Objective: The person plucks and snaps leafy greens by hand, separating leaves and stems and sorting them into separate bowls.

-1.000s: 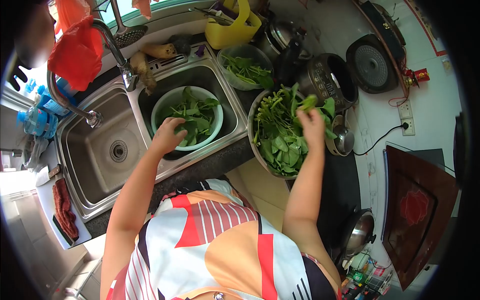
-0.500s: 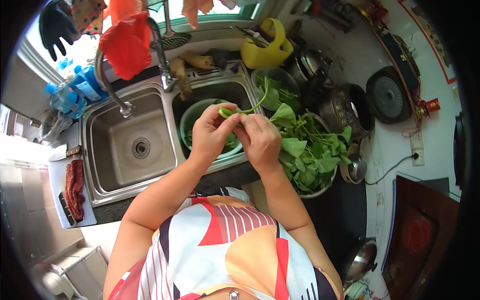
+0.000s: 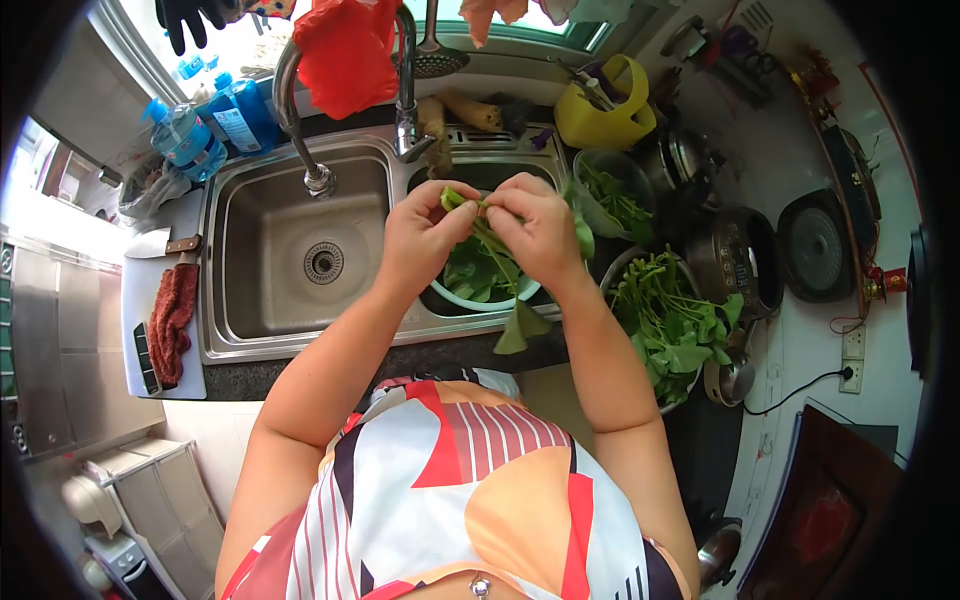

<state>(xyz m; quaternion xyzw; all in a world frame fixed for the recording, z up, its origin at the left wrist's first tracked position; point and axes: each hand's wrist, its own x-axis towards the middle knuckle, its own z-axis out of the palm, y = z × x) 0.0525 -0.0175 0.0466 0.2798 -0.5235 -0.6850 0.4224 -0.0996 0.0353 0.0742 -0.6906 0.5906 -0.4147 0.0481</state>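
Observation:
Over the right sink basin, my left hand point(image 3: 428, 232) pinches one end of a green leafy vegetable stem point(image 3: 490, 238). Close beside it, my right hand point(image 3: 538, 232) has its fingertips closed on the same stem. A large leaf point(image 3: 522, 328) hangs down from it between my forearms. Below my hands a pale green tub point(image 3: 462, 299) sits in the sink with loose leaves point(image 3: 478, 276) inside. To the right of my right hand, a big bowl holds a heap of leafy greens point(image 3: 672, 325). Behind that heap stands a clear bowl point(image 3: 628, 228) with more greens.
The left sink basin point(image 3: 300, 215) has a faucet point(image 3: 318, 180) above it. At far left a white board point(image 3: 135, 300) carries a cleaver point(image 3: 150, 243) and a reddish-brown bumpy item point(image 3: 172, 315). A yellow basket point(image 3: 605, 120) and a dark cooker point(image 3: 735, 260) stand at right.
My view has shifted, so the scene sits further right. The stem, which pointed up and right before, now droops with its leaf hanging towards me. Both hands still grip it.

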